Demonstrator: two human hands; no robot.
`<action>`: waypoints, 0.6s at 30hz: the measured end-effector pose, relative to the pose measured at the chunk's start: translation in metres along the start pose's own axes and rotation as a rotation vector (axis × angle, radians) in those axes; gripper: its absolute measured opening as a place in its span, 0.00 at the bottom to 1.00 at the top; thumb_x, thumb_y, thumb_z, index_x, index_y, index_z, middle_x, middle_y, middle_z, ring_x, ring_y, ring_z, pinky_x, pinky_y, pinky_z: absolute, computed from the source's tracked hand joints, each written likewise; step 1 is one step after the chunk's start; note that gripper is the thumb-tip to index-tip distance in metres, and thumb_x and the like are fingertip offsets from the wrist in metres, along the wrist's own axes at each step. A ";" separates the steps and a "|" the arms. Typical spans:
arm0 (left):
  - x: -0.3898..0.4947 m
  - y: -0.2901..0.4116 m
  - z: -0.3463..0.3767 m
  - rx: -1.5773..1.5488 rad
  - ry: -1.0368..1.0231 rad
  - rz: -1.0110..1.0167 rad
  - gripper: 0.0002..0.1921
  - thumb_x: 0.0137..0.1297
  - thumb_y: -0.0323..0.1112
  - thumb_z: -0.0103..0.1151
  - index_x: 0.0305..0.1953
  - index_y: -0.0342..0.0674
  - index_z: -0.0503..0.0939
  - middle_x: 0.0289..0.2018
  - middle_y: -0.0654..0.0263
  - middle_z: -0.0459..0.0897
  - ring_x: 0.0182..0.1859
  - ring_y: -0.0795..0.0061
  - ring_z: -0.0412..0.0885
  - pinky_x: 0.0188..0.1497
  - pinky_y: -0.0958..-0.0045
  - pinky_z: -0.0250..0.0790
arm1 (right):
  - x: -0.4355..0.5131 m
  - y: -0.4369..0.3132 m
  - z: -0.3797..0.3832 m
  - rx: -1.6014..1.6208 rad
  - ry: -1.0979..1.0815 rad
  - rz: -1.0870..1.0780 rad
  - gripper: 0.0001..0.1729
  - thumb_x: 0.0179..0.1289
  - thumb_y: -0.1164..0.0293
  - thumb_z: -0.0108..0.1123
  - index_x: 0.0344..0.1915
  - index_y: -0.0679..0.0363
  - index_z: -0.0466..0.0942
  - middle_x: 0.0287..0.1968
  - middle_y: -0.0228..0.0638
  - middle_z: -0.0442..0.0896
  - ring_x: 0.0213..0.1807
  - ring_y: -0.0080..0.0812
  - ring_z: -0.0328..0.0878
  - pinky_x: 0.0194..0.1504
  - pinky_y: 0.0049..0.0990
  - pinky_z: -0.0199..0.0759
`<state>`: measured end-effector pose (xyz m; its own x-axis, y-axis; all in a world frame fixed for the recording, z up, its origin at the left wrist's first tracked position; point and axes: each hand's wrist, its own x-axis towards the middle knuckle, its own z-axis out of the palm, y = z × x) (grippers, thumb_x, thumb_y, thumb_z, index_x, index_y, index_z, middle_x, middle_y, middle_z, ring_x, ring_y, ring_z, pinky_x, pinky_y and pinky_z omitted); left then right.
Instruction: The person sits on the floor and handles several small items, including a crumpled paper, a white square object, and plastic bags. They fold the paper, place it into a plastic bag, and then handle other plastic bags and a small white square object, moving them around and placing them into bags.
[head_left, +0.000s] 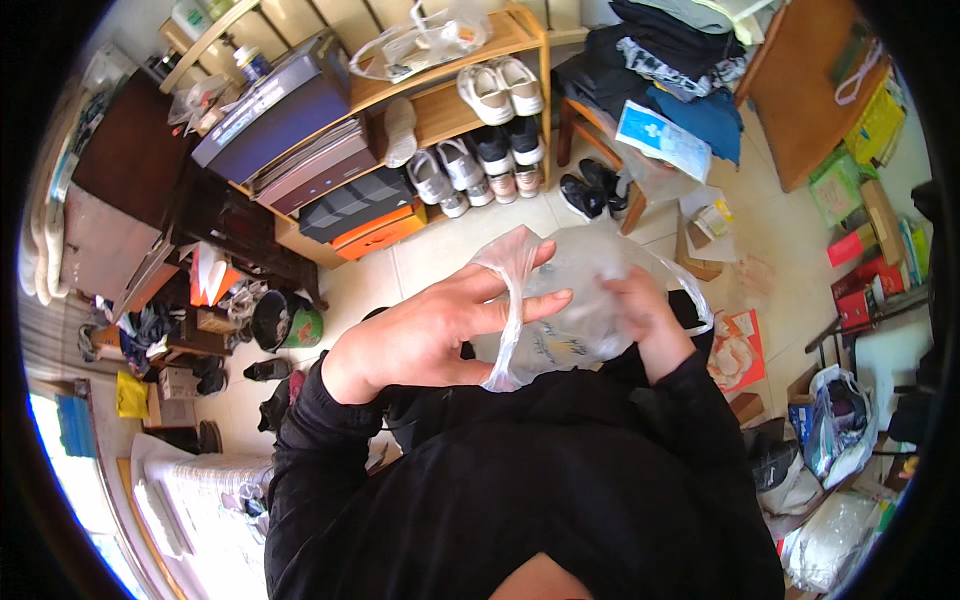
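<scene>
A translucent white plastic bag (574, 300) with printed marks is held in front of my body, above the floor. The fingers of my left hand (442, 322) reach spread through one of its handle loops, and the stretched film crosses over them. At the bag's other side is my right hand (643, 311), blurred, its fingers against the plastic. How firmly it grips cannot be told. Another handle loop (694, 300) hangs beyond the right wrist. Contents of the bag are not clearly visible.
Ahead stands a wooden shoe rack (442, 124) with shoes and shoe boxes. A wooden chair (637, 202) heaped with clothes is to its right. A green bin (289, 319) stands left on the tiled floor. Boxes and bags (840, 420) line the right side.
</scene>
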<state>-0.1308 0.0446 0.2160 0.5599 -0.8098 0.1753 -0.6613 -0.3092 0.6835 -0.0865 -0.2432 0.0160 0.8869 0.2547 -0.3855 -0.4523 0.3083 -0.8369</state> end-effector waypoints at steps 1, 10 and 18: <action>0.004 -0.001 0.002 0.011 -0.013 0.024 0.48 0.40 0.27 0.77 0.69 0.53 0.69 0.74 0.48 0.54 0.77 0.44 0.49 0.74 0.53 0.47 | 0.010 0.008 0.006 -0.369 -0.018 -0.036 0.17 0.54 0.73 0.67 0.44 0.64 0.78 0.50 0.42 0.81 0.46 0.44 0.82 0.48 0.46 0.78; 0.029 -0.001 0.011 0.030 -0.030 -0.018 0.46 0.40 0.30 0.78 0.67 0.54 0.72 0.74 0.52 0.57 0.76 0.45 0.52 0.74 0.54 0.51 | 0.053 0.032 0.023 -1.658 -0.200 -0.075 0.22 0.46 0.66 0.68 0.46 0.55 0.84 0.60 0.48 0.76 0.59 0.51 0.73 0.55 0.50 0.71; 0.022 -0.006 0.010 0.028 0.021 -0.051 0.47 0.39 0.29 0.79 0.67 0.53 0.72 0.74 0.50 0.57 0.76 0.48 0.53 0.74 0.55 0.50 | 0.052 0.049 0.011 -1.263 0.009 -0.345 0.12 0.53 0.74 0.59 0.38 0.68 0.82 0.43 0.51 0.84 0.48 0.53 0.81 0.48 0.45 0.76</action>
<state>-0.1197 0.0239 0.2090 0.6033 -0.7820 0.1562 -0.6455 -0.3639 0.6715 -0.0636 -0.2043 -0.0412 0.9415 0.3279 -0.0777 0.1922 -0.7119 -0.6755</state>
